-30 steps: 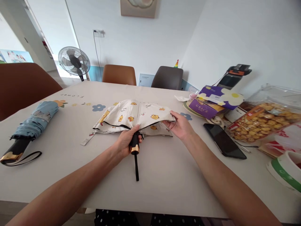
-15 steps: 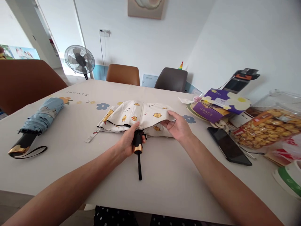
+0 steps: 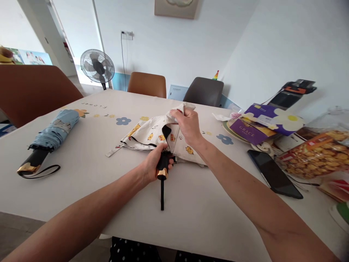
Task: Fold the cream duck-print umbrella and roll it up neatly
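A white folding umbrella (image 3: 148, 133) printed with small yellow figures lies collapsed on the table (image 3: 191, 203). My left hand (image 3: 154, 163) is wrapped round its black handle with the gold band; a black wrist strap trails toward me from the handle. My right hand (image 3: 186, 125) pinches a fold of the white canopy and holds it lifted above the umbrella's middle, showing the black lining underneath. A loose closing strap of the canopy lies flat to the left.
A folded light-blue umbrella (image 3: 53, 136) with a black handle lies at the left. On the right are a black phone (image 3: 274, 174), a purple box (image 3: 252, 127), a snack bag (image 3: 313, 153) and a plate. Chairs and a fan (image 3: 97, 67) stand beyond the table.
My right hand has lifted the canopy edge from the umbrella's right side up and leftward over its middle. My left hand has stayed on the handle.
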Demonstrator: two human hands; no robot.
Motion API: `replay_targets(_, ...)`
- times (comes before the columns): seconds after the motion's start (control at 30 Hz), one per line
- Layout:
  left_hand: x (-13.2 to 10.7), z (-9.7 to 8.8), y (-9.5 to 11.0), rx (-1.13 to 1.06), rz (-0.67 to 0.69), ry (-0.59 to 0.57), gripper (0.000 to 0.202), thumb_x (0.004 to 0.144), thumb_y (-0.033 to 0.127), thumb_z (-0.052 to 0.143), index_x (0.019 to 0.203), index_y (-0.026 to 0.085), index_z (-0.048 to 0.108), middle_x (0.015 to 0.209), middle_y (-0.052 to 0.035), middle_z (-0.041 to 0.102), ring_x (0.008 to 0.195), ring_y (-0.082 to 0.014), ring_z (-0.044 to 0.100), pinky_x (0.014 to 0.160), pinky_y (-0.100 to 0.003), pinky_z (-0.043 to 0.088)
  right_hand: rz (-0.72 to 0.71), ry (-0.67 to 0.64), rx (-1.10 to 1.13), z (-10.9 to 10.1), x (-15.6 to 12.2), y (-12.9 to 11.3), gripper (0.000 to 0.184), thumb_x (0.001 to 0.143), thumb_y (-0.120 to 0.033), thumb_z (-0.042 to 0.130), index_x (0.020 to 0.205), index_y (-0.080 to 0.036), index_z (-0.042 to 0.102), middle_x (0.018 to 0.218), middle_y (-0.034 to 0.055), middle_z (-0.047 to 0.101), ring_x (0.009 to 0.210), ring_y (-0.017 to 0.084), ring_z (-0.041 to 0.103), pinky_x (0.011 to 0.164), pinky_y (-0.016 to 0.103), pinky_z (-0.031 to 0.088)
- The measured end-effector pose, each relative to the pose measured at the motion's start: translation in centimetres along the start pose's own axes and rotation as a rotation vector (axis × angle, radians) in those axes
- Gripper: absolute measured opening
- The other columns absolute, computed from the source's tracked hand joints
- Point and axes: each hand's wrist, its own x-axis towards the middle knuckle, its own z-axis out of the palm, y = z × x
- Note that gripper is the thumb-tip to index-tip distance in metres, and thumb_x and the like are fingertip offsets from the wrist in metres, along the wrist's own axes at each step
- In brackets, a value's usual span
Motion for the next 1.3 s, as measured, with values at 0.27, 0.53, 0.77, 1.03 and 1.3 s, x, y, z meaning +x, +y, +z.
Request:
replay_targets(0.27,-0.1,0.1,-0.1,0.173,-0.017,-0.025,0.022,0.073,0.032,0.058,0.066,0.017,0.042,0.049,0.0015,0.046,0.034,-0.0080,0.043,0.028,-0.017,0.031,-0.182,-0.071,-0.133,1.8,1.2,0.3,0.034,0.073,-0.030,0.053,0.049,-0.017,0.034,0.064,-0.0020,0.041,0.058,0.008,0.040,0.056,0.024,0.033)
replay_targets(0.53,0.1,0.3,-0.4,0.217,0.037,0.076,0.031,0.076,0.043,0.058,0.073,0.014,0.047,0.051,0.0004,0.051,0.033,-0.0061,0.042,0.029,-0.016,0.032,-0.196,-0.272,-0.396,5.4,1.4,1.1,0.034,0.074,-0.029,0.049,0.049,-0.018,0.028,0.061,-0.0027,0.040,0.059,0.010,0.039,0.060,0.025,0.030)
replay_targets(0.77,0.7,-0.3,-0.7,0.247,0.101,0.055,0.022,0.077,0.034,0.055,0.077,0.013,0.050,0.053,-0.0033,0.056,0.034,-0.0099,0.047,0.033,-0.021,0.039,0.001,-0.767,-0.413,5.8,1.4,1.4,0.028,0.073,-0.029,0.051,0.051,-0.017,0.038,0.052,-0.0047,0.039,0.054,0.009,0.038,0.052,0.024,0.028)
replay_targets(1.03,0.2,0.1,-0.1,0.164,0.045,-0.004,0.021,0.080,0.035,0.051,0.075,0.015,0.046,0.051,-0.0006,0.053,0.033,-0.0076,0.043,0.028,-0.017,0.032,0.054,-0.290,-0.127,1.1,1.2,0.7,0.014,0.075,-0.026,0.054,0.081,-0.014,0.059,0.078,0.0036,0.063,0.066,0.012,0.061,0.063,0.024,0.046)
replay_targets(1.3,0.8,-1.4,1.2,-0.127,0.024,-0.319,0.030,0.084,0.040,0.044,0.076,0.012,0.052,0.053,0.0009,0.047,0.037,-0.0032,0.039,0.032,-0.011,0.035,0.379,-0.468,0.024,-5.8,-5.2,-0.4,0.028,0.080,-0.041,0.054,0.072,-0.015,0.057,0.064,0.0035,0.061,0.047,0.013,0.058,0.046,0.026,0.049)
